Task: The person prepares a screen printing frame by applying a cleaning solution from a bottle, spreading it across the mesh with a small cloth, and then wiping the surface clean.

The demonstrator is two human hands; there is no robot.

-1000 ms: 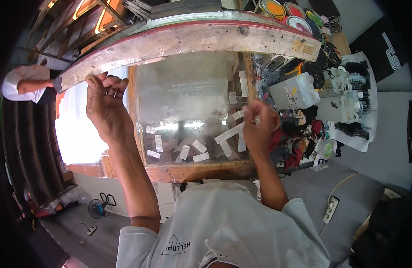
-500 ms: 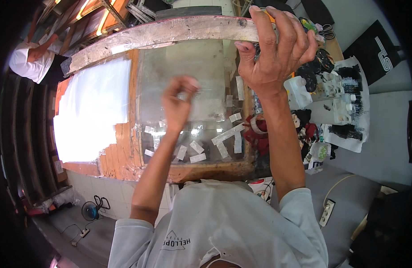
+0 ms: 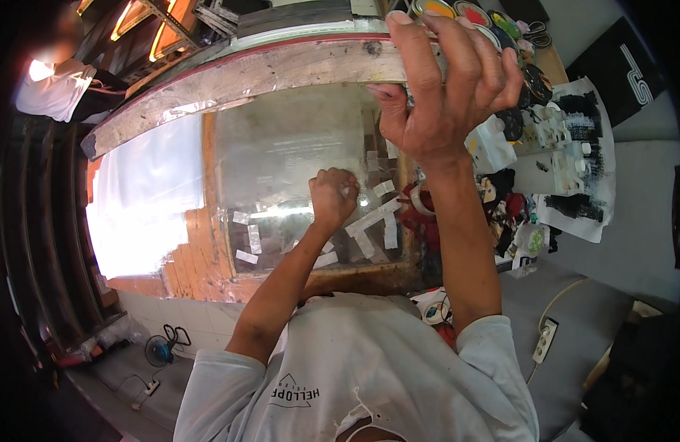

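Observation:
My right hand [image 3: 446,96] is closed round the near edge of a raised wooden frame [image 3: 303,65], thumb below and fingers over the top. The frame is tilted up above the table, its stained wood bearing bits of tape. Beneath it, a glass panel [image 3: 270,247] is set in a wooden surround. A thin, see-through sheet [image 3: 288,140] with faint print lies on the glass. My left hand [image 3: 334,193] is at the sheet's lower right corner, fingers curled together; what they hold, if anything, is hidden. Several strips of pale tape [image 3: 377,217] are stuck around the sheet.
A stack of white sheets [image 3: 145,195] lies to the left on the wooden tabletop [image 3: 200,250]. On the right stand ink tubs [image 3: 472,13], plastic bottles [image 3: 491,144] and stained rags [image 3: 502,206]. Another person [image 3: 56,88] is at the far left, near racks.
My left hand has moved right and nearer, from above the glass down to the sheet's corner. My right hand still holds the frame, which sits slightly lower in view on the left.

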